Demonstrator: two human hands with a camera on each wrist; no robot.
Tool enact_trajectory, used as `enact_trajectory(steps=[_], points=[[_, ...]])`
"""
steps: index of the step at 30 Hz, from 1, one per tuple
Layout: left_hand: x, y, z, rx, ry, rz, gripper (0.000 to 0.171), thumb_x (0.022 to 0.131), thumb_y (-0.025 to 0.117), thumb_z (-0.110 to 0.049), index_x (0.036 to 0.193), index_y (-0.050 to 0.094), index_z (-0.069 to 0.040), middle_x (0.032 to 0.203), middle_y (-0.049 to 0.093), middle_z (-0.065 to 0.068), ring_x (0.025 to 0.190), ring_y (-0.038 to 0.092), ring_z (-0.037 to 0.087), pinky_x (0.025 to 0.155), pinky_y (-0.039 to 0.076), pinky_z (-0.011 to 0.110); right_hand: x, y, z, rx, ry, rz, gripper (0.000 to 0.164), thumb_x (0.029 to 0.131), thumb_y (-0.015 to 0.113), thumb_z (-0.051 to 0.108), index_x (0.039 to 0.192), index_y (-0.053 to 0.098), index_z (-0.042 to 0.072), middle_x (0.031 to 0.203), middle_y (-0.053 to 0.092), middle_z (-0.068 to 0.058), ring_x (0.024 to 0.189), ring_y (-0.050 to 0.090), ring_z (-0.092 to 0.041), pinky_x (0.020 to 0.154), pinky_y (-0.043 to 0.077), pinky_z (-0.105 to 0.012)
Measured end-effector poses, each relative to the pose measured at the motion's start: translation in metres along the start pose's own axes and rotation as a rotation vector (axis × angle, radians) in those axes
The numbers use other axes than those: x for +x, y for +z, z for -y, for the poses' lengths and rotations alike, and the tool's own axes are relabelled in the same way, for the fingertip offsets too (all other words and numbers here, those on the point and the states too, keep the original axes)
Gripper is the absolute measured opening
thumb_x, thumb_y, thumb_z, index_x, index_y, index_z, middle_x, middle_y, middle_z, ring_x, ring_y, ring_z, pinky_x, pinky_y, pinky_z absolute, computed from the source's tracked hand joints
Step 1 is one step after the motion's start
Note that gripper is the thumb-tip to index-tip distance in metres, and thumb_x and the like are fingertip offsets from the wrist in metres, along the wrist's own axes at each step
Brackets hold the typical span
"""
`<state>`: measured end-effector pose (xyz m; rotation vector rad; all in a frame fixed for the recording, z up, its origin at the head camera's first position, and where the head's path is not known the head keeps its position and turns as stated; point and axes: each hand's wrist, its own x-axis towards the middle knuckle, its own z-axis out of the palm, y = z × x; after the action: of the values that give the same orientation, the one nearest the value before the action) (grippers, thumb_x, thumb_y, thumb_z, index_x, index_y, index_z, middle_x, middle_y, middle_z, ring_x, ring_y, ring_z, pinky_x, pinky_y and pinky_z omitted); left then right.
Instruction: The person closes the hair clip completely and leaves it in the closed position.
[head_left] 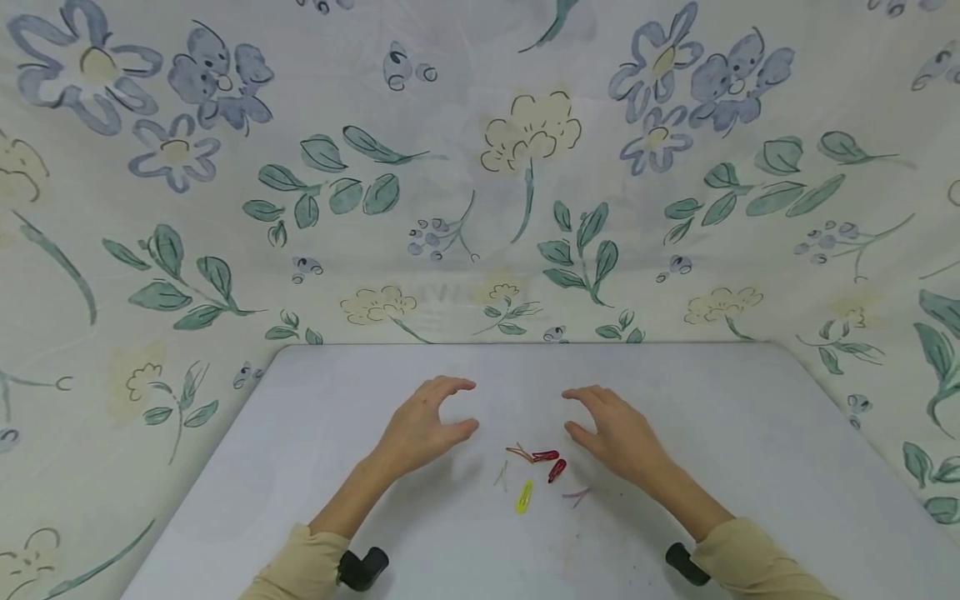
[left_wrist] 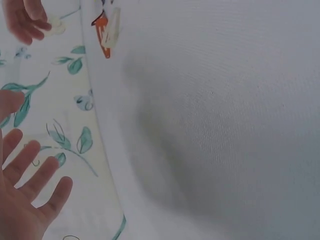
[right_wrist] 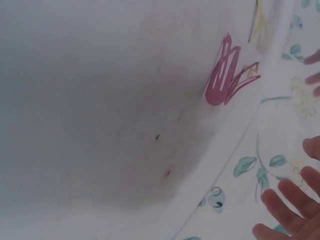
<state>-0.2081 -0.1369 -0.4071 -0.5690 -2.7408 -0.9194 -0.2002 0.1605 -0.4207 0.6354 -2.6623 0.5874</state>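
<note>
Several snap hair clips lie loosely grouped on the table between the two hands. In the head view a yellow clip [head_left: 524, 497] is nearest the person, with a mauve clip [head_left: 577, 497] to its right. Two red clips [head_left: 557, 471] lie behind it, beside an orange clip [head_left: 519, 452]; a cream clip [head_left: 502, 477] is at the left. My left hand [head_left: 423, 427] hovers left of the group, thumb and fingers spread apart. Mirroring it on the right, my right hand [head_left: 618, 435] holds nothing. Spread fingers show in both wrist views, apart from the clips.
The white table [head_left: 300, 433] has a straight far edge with rounded corners. A floral cloth [head_left: 465, 308] hangs behind it and along both sides. Black wrist devices [head_left: 363, 569] sit by the beige sleeves [head_left: 757, 560]. Small dark specks dot the tabletop near the mauve clip.
</note>
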Motion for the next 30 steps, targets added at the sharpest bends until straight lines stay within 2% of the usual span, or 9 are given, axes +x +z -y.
enact_trajectory(steps=[8,18,23,30], points=[[-0.002,0.002,0.002,-0.020,0.000,0.010,0.048,0.085,0.075,-0.029,0.129,0.061,-0.018,0.131,0.061,0.001,0.121,0.057,0.023,0.093,0.050,0.047,0.001,0.010,0.010,0.008,-0.001,0.049,0.044,0.086,0.078,0.023,0.126,0.063,0.013,0.119,0.067,-0.004,0.111,0.062,-0.022,0.091,0.054,-0.039],[0.001,0.003,0.008,-0.086,-0.002,0.046,0.047,0.085,0.075,-0.025,0.129,0.061,-0.014,0.128,0.062,0.002,0.117,0.058,0.022,0.095,0.050,0.043,0.000,0.019,0.022,0.182,0.129,0.158,0.041,0.088,0.075,0.022,0.127,0.063,0.015,0.124,0.064,-0.003,0.117,0.060,-0.022,0.095,0.052,-0.041],[0.003,0.006,0.010,-0.116,-0.004,0.063,0.046,0.085,0.075,-0.025,0.128,0.062,-0.014,0.127,0.062,0.002,0.117,0.057,0.022,0.096,0.049,0.043,-0.002,0.022,0.023,0.214,0.178,0.199,0.039,0.089,0.074,0.022,0.127,0.064,0.015,0.125,0.063,-0.002,0.118,0.058,-0.023,0.097,0.051,-0.044],[0.006,0.012,0.010,-0.207,-0.064,0.129,0.045,0.086,0.075,-0.025,0.127,0.063,-0.014,0.126,0.063,0.003,0.117,0.057,0.024,0.097,0.048,0.045,-0.001,0.028,0.025,0.182,0.151,0.214,0.037,0.086,0.076,0.020,0.121,0.066,0.013,0.122,0.065,-0.006,0.124,0.054,-0.030,0.114,0.031,-0.054]])
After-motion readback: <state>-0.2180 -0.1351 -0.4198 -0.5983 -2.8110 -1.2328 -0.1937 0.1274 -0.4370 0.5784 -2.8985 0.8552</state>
